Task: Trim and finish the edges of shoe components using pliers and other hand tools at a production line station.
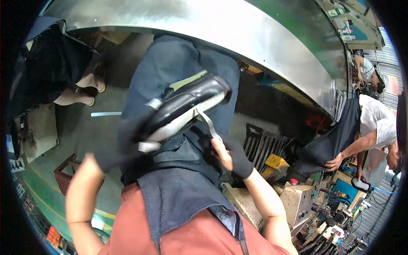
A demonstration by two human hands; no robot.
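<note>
A glossy black shoe (185,102) with a whitish underside lies tilted across my lap, its rounded end up and to the right. My left hand (125,144), in a dark glove and smeared by motion, grips the shoe's lower left end. My right hand (231,157) wears a dark glove with bare fingertips. Its fingers close round a slim curved metal tool (207,122), whose tip meets the pale underside of the shoe. Behind the shoe's far side an olive-green strip (189,80) shows; what it belongs to is unclear.
Beyond my knees runs a shiny metal bench edge (178,17) with a green belt (293,21). A dark slatted crate (265,144), a yellow box (274,165) and a machine with a red button (294,182) stand right. People are at both sides.
</note>
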